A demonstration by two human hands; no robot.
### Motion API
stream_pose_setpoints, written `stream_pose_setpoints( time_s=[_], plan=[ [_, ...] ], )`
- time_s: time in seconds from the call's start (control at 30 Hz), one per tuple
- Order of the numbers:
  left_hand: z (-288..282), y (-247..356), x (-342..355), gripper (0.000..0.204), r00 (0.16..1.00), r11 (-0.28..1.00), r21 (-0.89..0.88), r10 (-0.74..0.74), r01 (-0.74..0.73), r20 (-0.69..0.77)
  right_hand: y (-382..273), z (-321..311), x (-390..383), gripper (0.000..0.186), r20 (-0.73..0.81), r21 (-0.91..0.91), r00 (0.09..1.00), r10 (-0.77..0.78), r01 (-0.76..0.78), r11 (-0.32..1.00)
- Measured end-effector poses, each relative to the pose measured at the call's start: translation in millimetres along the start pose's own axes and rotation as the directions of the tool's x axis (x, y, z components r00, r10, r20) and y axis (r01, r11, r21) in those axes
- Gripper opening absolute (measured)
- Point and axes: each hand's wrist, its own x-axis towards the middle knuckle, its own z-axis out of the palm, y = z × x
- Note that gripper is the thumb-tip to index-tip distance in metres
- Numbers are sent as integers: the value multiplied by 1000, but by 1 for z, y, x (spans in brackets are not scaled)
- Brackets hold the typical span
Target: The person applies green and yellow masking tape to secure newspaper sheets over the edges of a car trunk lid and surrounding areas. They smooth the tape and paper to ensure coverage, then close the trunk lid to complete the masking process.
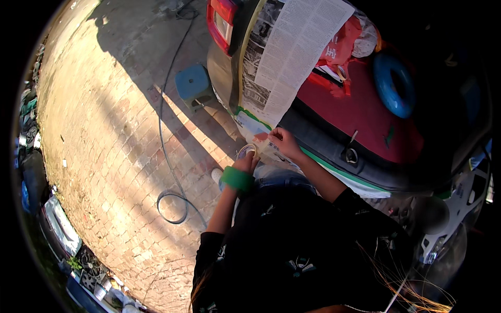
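Grey newsprint sheet (pixel 295 57) is hung, lower edge seemingly unfinished; pale round tape roll (pixel 239 152) is clamped in left hand (pixel 244 164), right hand (pixel 284 141) pinched together.

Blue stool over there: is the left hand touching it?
Apart. The head view shows a stretch of paving between the left hand and the blue stool.

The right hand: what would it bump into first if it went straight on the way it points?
Probably the right hand would first meet the pale, green-edged sheet at the corner of the car, though depth is unclear.
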Motion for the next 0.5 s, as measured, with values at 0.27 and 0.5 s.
stream_pose_setpoints(
  time_s=[0.27,0.5],
  plan=[
    [24,-40,15,22,992,999,6,-35,35,-118,21,9,-12,10,-155,76,987,-40,52,996],
    [2,-15,10,19,948,955,-199,-256,218,-187,21,23,-20,10,-97,132,995,-29,42,990]
  ],
)
